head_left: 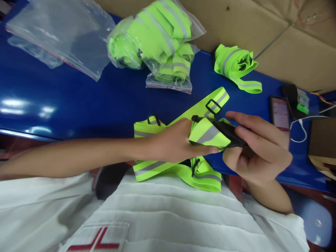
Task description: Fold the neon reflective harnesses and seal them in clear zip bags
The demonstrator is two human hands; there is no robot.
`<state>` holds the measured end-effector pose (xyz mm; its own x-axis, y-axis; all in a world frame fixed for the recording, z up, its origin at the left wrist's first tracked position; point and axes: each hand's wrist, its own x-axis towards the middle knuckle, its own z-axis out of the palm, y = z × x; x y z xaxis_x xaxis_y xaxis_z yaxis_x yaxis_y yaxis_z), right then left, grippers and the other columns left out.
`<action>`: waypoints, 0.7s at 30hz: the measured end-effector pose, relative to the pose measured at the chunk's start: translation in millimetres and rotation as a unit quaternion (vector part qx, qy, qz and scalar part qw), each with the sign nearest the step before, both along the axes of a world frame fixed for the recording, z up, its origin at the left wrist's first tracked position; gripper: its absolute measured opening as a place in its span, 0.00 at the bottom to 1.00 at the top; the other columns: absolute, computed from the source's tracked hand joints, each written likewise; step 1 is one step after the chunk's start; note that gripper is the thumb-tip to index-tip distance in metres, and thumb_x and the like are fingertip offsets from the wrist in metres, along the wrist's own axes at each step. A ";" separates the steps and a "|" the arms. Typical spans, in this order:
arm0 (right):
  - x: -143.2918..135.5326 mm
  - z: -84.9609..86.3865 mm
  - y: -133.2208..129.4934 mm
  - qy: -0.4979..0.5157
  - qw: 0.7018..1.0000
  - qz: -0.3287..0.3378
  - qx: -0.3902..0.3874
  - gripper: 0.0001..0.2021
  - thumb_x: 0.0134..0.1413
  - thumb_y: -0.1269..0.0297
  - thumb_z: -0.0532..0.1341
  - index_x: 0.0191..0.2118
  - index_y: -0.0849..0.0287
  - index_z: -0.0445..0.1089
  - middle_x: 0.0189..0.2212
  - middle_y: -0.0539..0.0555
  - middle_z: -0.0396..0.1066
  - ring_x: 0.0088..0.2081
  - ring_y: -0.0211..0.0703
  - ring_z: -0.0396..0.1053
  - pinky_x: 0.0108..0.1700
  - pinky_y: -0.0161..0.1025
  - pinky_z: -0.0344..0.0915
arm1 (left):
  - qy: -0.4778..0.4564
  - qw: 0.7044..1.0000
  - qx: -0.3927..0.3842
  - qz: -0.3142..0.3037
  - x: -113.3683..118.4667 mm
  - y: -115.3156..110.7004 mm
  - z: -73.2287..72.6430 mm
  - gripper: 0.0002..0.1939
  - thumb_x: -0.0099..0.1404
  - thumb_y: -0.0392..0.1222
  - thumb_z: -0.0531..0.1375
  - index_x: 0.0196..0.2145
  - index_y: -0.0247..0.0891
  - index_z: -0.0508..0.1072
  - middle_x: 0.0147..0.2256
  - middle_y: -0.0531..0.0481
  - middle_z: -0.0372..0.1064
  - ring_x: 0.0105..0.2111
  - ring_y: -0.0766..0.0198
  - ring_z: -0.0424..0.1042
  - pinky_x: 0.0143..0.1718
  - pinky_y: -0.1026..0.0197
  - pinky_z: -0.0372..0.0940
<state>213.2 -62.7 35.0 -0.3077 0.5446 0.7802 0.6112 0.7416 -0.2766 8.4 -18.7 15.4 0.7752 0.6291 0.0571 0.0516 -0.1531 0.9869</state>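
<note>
a glossy blue table (78, 101) carries flat clear plastic zip bags (65, 38) at the far left, bulging clear bags of yellow-green straps (160, 38) beside them, and a loose coiled yellow-green reflective strap (229, 63) further right. brown paper-like sheeting (288, 52) lines the far edge; a phone with a lit screen (280, 113) and a looped white cable (304, 129) lie beyond the right hand (262, 150). the yellow-green elastic harness with grey stripes (210, 133) is held above the table's near edge, its loose bands spreading under the left wrist and toward the lap. its folded black strip (231, 134) slants from the left hand (174, 140) rightward and slightly toward the body. the left hand, palm down, clasps the folded harness, thumb stretched along its near side; the right hand, fingers bent, pinches the black strip's right end.
</note>
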 end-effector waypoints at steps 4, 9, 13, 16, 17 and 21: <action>-5.0 0.8 -6.8 0.008 0.987 -0.099 -0.122 0.14 0.62 0.70 0.66 0.51 0.52 0.78 0.44 0.55 0.82 0.42 0.53 0.82 0.41 0.45 0.80 | -0.014 1.000 -0.024 0.003 2.1 0.0 0.0 0.11 0.70 0.45 0.64 0.47 0.36 0.77 0.44 0.49 0.78 0.53 0.55 0.75 0.58 0.56 0.68; -5.3 2.1 -3.1 0.144 0.961 -0.110 -0.208 0.09 0.64 0.66 0.67 0.48 0.49 0.76 0.37 0.48 0.80 0.35 0.42 0.78 0.35 0.38 0.74 | 0.003 0.998 -0.055 -0.013 2.0 5.0 -1.3 0.16 0.67 0.44 0.67 0.51 0.37 0.76 0.47 0.49 0.79 0.51 0.56 0.76 0.55 0.56 0.69; -0.5 3.1 5.1 0.265 0.901 -0.024 -0.342 0.04 0.65 0.63 0.67 0.44 0.50 0.78 0.33 0.46 0.77 0.33 0.38 0.76 0.35 0.35 0.73 | 0.032 0.995 -0.088 -0.041 -0.3 7.9 -0.1 0.16 0.64 0.44 0.68 0.49 0.37 0.78 0.47 0.48 0.79 0.50 0.54 0.77 0.53 0.55 0.71; 1.8 2.7 10.0 0.339 0.840 0.029 -0.424 0.04 0.64 0.63 0.68 0.44 0.52 0.78 0.31 0.46 0.77 0.32 0.38 0.75 0.36 0.36 0.73 | 0.062 0.993 -0.098 -0.023 -1.8 8.4 1.7 0.20 0.63 0.46 0.69 0.52 0.38 0.77 0.50 0.48 0.79 0.51 0.53 0.77 0.54 0.53 0.71; 1.4 2.7 11.6 0.353 0.824 0.038 -0.442 0.04 0.64 0.63 0.68 0.43 0.52 0.78 0.31 0.47 0.77 0.31 0.38 0.76 0.36 0.36 0.74 | 0.071 0.992 -0.099 -0.017 -2.2 8.3 2.3 0.22 0.63 0.47 0.69 0.53 0.39 0.77 0.50 0.48 0.79 0.52 0.53 0.77 0.55 0.53 0.71; -1.2 2.9 15.0 0.361 0.792 0.057 -0.489 0.05 0.65 0.59 0.67 0.40 0.53 0.79 0.28 0.48 0.76 0.28 0.40 0.75 0.33 0.39 0.75 | 0.079 0.992 -0.094 -0.021 -4.5 9.7 5.0 0.22 0.62 0.46 0.70 0.53 0.40 0.77 0.50 0.50 0.80 0.52 0.54 0.78 0.54 0.55 0.71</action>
